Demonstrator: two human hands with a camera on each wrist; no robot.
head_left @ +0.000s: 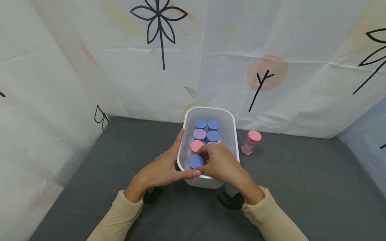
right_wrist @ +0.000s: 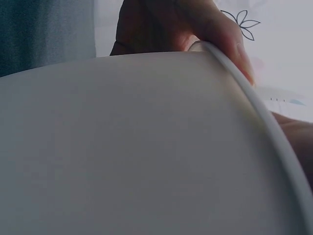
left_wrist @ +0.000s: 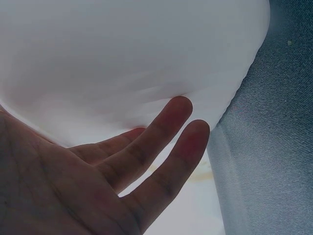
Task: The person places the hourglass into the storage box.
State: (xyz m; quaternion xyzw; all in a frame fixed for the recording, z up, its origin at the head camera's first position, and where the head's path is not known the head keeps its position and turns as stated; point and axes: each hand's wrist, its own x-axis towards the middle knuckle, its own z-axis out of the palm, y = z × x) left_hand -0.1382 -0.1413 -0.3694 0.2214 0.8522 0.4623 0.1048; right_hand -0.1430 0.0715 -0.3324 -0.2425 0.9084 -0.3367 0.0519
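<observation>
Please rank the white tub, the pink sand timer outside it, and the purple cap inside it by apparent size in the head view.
1. White tub, clearly the largest.
2. Pink sand timer.
3. Purple cap, though only its top shows, so its ranking below the timer is unsure.

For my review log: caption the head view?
Left hand steadies white tub; right hand reaches among capped jars.

One white bin [head_left: 230, 134] before me, holding four blue-capped [head_left: 196, 161], one purple-capped [head_left: 199, 134], one pink-capped jar [head_left: 196, 146]; one pink jar [head_left: 250, 142] outside; another partly hidden.
</observation>
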